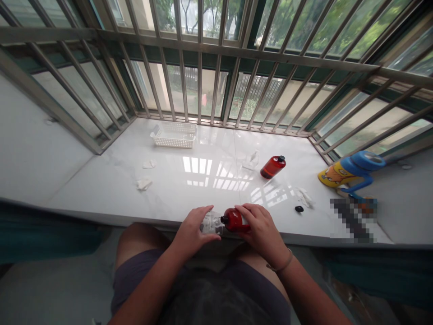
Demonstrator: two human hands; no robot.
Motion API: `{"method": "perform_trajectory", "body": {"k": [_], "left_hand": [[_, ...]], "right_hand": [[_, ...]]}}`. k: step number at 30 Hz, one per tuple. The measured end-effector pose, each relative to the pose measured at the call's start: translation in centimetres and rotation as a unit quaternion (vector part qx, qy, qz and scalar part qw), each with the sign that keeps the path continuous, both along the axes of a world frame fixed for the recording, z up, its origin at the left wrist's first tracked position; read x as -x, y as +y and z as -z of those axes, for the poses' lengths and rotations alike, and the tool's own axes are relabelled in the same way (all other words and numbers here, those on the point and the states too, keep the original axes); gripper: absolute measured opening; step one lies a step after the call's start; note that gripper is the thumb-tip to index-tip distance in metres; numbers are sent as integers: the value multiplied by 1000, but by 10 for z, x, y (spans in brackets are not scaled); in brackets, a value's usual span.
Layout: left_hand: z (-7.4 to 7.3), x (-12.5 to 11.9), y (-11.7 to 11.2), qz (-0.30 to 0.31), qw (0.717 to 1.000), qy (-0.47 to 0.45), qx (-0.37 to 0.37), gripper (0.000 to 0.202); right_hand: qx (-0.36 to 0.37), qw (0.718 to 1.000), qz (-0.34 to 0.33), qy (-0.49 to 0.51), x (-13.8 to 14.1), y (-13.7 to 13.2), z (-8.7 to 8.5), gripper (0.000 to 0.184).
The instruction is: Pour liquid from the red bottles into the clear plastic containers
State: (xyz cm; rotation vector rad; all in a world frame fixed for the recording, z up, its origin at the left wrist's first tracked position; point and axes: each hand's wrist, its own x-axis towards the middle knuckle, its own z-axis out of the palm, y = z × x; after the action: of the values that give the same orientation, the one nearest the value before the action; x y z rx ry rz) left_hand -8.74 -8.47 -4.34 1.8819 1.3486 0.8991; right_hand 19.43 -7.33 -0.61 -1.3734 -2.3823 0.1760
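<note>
At the sill's front edge, my left hand [193,229] is closed around a small clear container [212,222], its fingers and thumb on either side. My right hand [263,225] grips a dark red bottle [233,220] that is tipped over to the left. The bottle's black neck meets the container's near side; whether liquid flows is too small to tell. A small black cap [299,209] lies to the right of my right hand. Farther back stands a second red bottle [273,167] with a dark cap on.
A white perforated basket [174,136] sits at the back left. Crumpled tissues [145,183] lie on the glossy white sill [162,203]. At the right are a blue and yellow flask [350,169] and a pixelated dark object [353,221]. Metal bars [216,49] close off the window.
</note>
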Motion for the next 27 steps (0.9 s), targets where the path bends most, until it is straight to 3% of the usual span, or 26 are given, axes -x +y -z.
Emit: {"method": "perform_trajectory", "body": {"k": [27], "left_hand": [[2, -6, 0, -5, 997, -50, 59, 88]], "right_hand": [[-22, 998, -22, -62, -4, 5, -22, 74]]}}
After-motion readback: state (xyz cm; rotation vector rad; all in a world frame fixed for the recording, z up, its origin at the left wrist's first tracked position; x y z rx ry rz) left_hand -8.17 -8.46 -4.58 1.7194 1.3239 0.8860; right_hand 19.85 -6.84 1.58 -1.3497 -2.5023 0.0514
